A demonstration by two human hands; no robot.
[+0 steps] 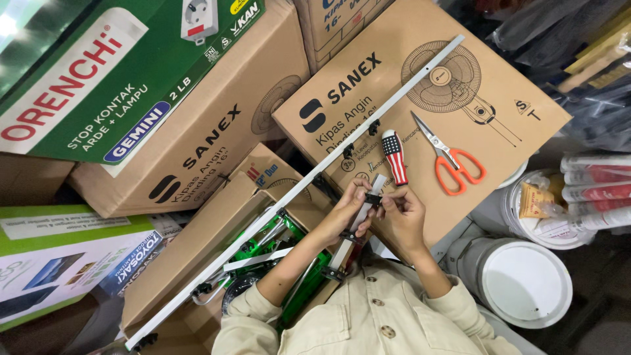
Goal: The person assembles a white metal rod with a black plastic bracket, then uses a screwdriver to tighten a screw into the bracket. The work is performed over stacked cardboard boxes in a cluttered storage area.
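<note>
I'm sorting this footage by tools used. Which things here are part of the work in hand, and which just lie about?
In hand: short white bar with black clip, held by left hand and right hand.

Lying about: long white rail, scissors, striped-handle tool, fan boxes, white buckets.

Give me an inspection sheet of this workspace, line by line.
Surface: brown cardboard box with a fan drawing serves as the worktop.
Job's things: short white metal bar with a small black clip, held over the box edge.
Clutter: orange-handled scissors; striped red-and-white screwdriver handle; long white metal rail lying diagonally.
Hands: left hand and right hand both pinch the bar.
Cables: nothing seen.
Surroundings: stacked cardboard boxes, green carton, white plastic buckets.
</note>
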